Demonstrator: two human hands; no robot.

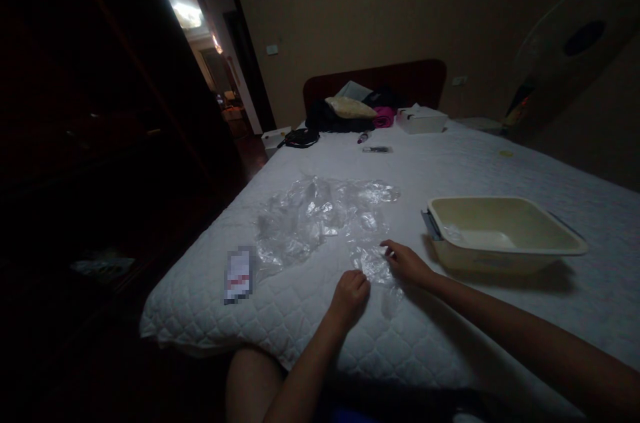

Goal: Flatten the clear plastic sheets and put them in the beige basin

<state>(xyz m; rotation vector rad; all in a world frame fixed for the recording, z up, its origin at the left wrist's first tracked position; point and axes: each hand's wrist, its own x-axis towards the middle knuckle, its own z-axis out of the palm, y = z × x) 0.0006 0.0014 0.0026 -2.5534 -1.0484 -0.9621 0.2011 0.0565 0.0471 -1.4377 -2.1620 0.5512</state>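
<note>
Several crumpled clear plastic bags (320,213) lie spread over the white quilted bed cover. One smaller clear plastic bag (369,262) lies nearest me, between my two hands. At its near left edge, my left hand (351,293) is closed, fingers curled down onto the plastic; the fingertips are partly hidden. My right hand (406,264) is on the bag's right side, index finger stretched out and the others bent, with gaps between them. A cream plastic tub (505,263) with grey side handles stands right of my right hand, some clear plastic inside it.
A blurred-out white packet (239,275) lies near the bed's left edge. Toward the headboard (375,80) are dark clothes, a pillow-like bundle (350,108), a pink roll (383,117), a white box (423,120) and a small packet (377,150). A fan (583,36) stands at right.
</note>
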